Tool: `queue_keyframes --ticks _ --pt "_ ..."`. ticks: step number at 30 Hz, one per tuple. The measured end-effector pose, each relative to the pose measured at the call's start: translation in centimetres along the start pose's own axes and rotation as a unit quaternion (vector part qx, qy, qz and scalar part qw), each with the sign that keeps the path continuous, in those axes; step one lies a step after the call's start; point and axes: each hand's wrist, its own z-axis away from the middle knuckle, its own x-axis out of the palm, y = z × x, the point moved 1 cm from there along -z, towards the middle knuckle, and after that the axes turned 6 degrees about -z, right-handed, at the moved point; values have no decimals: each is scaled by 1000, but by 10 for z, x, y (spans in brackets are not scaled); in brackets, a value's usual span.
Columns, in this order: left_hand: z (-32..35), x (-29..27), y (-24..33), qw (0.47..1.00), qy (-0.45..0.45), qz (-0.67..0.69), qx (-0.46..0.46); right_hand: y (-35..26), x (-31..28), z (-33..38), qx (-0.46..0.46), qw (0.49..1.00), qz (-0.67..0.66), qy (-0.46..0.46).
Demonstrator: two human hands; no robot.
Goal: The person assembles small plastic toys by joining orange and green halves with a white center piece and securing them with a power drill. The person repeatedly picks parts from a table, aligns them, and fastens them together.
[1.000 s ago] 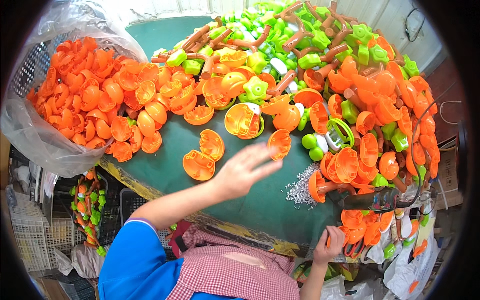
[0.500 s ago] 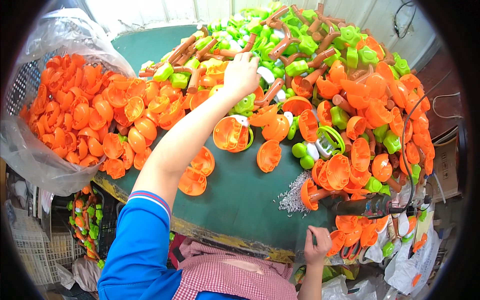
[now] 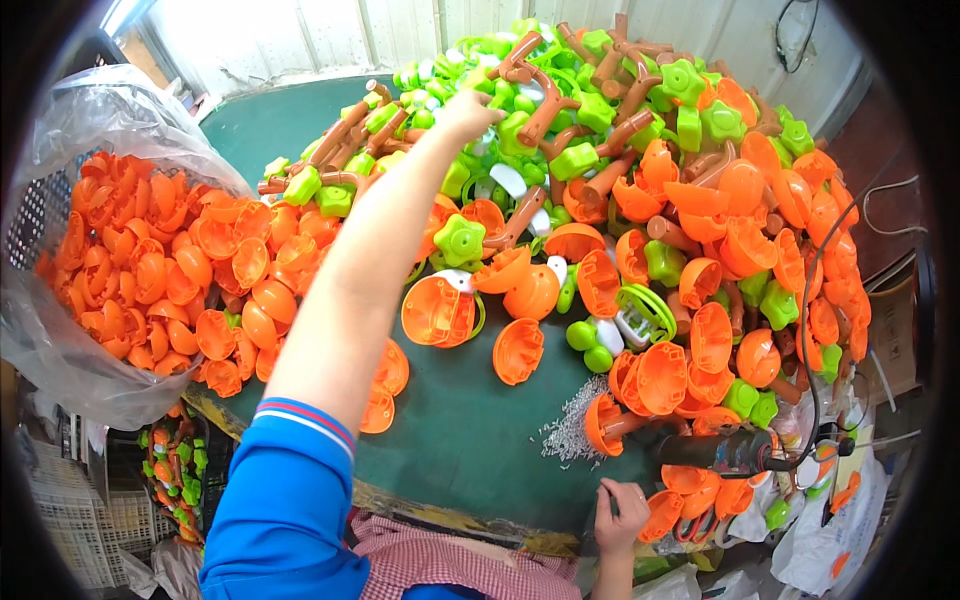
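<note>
My left hand (image 3: 468, 114) reaches far over the table with its fingers stretched into a heap of green plastic parts (image 3: 515, 132); its fingertips are partly lost among them, and I see nothing held. Brown branch-shaped pieces (image 3: 543, 112) lie just right of it. My right hand (image 3: 620, 515) rests at the table's near edge, fingers curled in and nothing in them. Close to that hand lies a dark power screwdriver (image 3: 715, 452) with a cable. A pile of small silvery screws (image 3: 575, 430) sits beside an orange half shell (image 3: 600, 424).
A basket lined with clear plastic (image 3: 95, 340) at the left overflows with orange shells (image 3: 180, 265). More orange shells (image 3: 740, 235) and star-shaped green pieces (image 3: 683, 80) are heaped at the right. The dark green tabletop (image 3: 470, 420) has a worn front edge. Scissors handles (image 3: 690, 527) show near the right hand.
My left hand has moved farther away and slightly left, from beside the orange shells into the green parts. My right hand stays curled by the edge. The whole view has shifted slightly.
</note>
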Motion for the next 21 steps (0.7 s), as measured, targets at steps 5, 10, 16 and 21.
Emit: queue_keyframes --ticks 5,10,16,21 --pt "45 -29 10 909 103 382 129 -1 1 -12 -36 999 7 -2" --pt "196 -69 48 935 158 178 264 -6 10 -29 -54 998 -31 12" --pt "424 -33 9 763 -183 -67 616 3 -12 -3 -4 998 -27 49" --pt "475 -5 -28 772 -273 -90 567 17 -53 34 24 973 146 175"
